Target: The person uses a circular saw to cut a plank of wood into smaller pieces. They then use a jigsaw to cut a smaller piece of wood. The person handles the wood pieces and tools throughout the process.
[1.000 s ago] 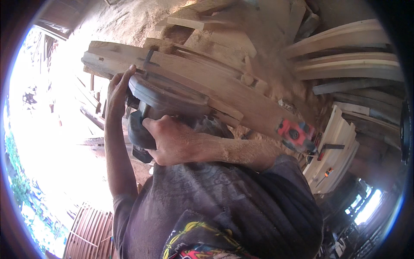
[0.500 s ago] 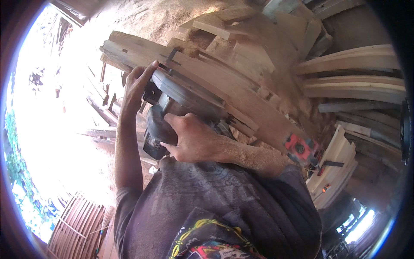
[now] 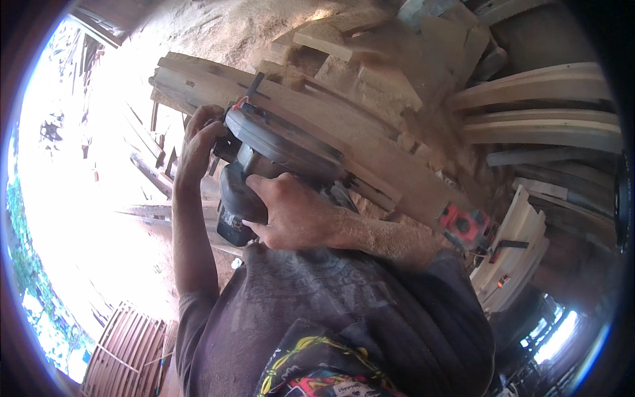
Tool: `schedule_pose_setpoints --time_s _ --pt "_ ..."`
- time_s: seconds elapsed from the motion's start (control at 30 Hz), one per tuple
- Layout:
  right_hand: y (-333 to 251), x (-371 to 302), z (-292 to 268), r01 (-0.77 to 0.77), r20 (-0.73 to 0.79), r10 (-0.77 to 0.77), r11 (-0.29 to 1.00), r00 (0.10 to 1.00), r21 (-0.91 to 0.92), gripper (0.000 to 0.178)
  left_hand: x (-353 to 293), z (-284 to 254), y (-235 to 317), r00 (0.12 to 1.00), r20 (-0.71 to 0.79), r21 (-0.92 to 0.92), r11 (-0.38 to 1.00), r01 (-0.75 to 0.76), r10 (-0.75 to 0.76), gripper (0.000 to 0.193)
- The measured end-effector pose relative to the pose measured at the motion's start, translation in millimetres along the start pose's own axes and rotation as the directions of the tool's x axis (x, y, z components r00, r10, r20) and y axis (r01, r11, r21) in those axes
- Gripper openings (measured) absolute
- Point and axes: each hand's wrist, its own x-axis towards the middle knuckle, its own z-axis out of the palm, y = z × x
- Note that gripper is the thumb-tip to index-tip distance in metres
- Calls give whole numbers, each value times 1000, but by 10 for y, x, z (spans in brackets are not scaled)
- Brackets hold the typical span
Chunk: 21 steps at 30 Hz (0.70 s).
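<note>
A grey circular saw [image 3: 284, 142] with a black battery lies on a long wooden plank [image 3: 370, 155] that slants from upper left to lower right. My right hand [image 3: 297, 212] is wrapped around its rear handle, the forearm coming across from the right. At the saw's front end, my left hand [image 3: 204, 129] has its fingers bent around the front part; the exact hold is partly hidden. A dark narrow bar [image 3: 255, 83] sticks out over the plank ahead of the saw, beside a small orange-red piece [image 3: 241, 103]. The blade is out of sight.
A red and black power tool [image 3: 465, 227] rests on the plank's right end. Beyond it, shaped boards [image 3: 512, 255] carry a small orange tool [image 3: 503, 280]. Curved planks [image 3: 542, 86] stack at right, offcuts [image 3: 324, 41] lie in sawdust behind, and a slatted wooden piece [image 3: 126, 347] stands lower left.
My left hand's outstretched finger has drawn back from the dark bar and curled at the saw's front. The bar now stands out more, with the orange-red piece visible. My right hand keeps its grip.
</note>
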Motion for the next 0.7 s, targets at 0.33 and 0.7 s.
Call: schedule_pose_setpoints --time_s 0.33,0.7 --pt "-110 184 10 -63 58 63 998 996 -3 40 130 -31 -223 983 -154 212 975 -61 95 39" --pt "-127 300 51 -50 46 51 998 998 -34 40 251 -181 -305 965 -240 343 939 -19 107 42"
